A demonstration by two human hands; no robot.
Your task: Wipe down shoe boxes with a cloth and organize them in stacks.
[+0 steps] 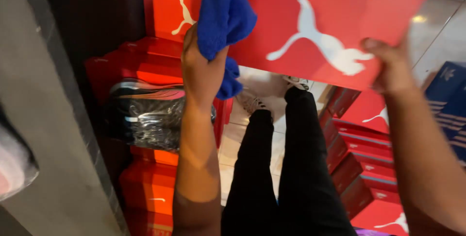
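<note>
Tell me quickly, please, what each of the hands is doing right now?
Left hand: closed on a blue cloth, pressed against the red box.
Right hand: gripping the red box's edge.

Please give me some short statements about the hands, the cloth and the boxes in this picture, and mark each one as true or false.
1. The left hand holds a blue cloth against the red box. True.
2. The right hand grips the edge of the red box. True.
3. The cloth is yellow. False: it is blue.
4. More red boxes are stacked on the floor at the right. True.
5. The person wears white trousers. False: the trousers are black.
6. The right hand holds a shoe. False: it holds only the box; a dark shoe lies on boxes at the left.
</note>
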